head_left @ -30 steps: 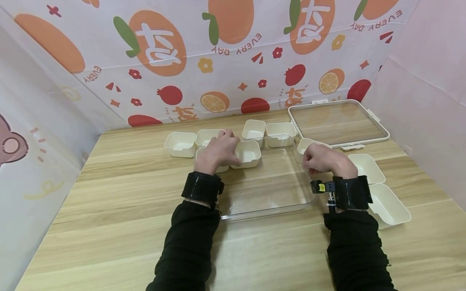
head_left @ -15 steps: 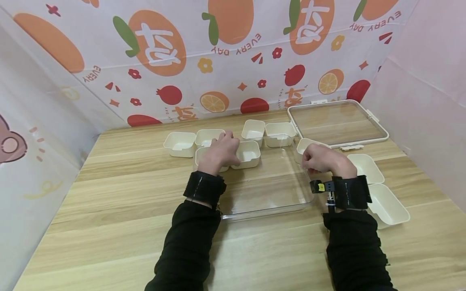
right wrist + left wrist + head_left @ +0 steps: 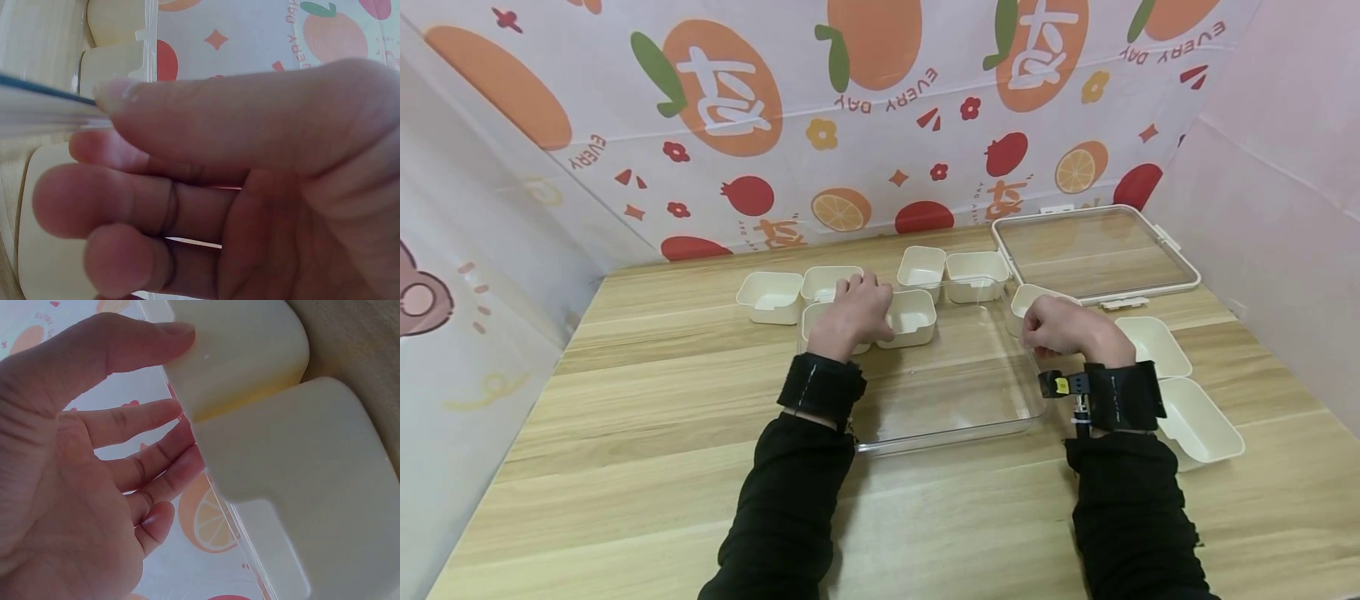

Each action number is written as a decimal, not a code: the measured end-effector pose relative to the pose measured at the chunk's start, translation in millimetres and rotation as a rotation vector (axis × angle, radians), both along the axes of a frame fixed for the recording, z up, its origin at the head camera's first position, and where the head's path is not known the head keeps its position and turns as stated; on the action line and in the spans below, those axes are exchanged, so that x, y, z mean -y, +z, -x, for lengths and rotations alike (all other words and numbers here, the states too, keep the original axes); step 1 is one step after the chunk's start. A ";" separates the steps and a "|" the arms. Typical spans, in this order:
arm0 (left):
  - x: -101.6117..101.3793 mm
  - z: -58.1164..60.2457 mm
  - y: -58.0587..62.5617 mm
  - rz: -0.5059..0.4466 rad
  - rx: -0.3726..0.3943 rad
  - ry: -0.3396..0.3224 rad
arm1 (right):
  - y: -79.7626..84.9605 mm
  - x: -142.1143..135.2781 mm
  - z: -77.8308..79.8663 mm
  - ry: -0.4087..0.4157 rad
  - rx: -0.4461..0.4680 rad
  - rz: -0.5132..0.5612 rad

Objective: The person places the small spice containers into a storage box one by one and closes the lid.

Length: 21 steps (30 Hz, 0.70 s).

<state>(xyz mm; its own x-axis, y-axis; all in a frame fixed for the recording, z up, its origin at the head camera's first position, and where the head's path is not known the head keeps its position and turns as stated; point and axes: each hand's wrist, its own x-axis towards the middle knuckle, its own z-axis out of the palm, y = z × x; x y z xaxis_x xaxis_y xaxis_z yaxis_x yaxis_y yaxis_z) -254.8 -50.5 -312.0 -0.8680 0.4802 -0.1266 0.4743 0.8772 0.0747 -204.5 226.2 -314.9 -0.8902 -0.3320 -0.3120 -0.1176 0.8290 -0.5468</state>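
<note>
A clear rectangular box (image 3: 955, 392) lies on the table between both arms, with cream containers in its far left part. My left hand (image 3: 853, 312) reaches over two of them. In the left wrist view, its thumb lies on the outer wall of one cream container (image 3: 244, 350); its fingertips pass behind the rim. A second cream container (image 3: 312, 456) with a notched rim stands against it. My right hand (image 3: 1060, 325) pinches the clear box's right edge, its thumb on the thin clear rim (image 3: 50, 112). Beside that hand stands another cream container (image 3: 1026, 300), partly hidden.
A clear lid with a white frame (image 3: 1101, 297) lies at the back right. Cream containers (image 3: 771, 292) stand at the back left, and one more (image 3: 977, 268) at the back centre. Two others, including a larger container (image 3: 1198, 425), stand to the right of the right wrist.
</note>
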 end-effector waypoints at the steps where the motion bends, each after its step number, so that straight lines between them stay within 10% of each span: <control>1: -0.1 0.1 0.2 -0.001 0.000 -0.002 | 0.1 -0.1 0.0 -0.001 0.000 -0.001; 21: -3.5 2.7 2.0 0.012 0.040 0.004 | 4.1 -2.5 -1.1 0.002 0.012 -0.010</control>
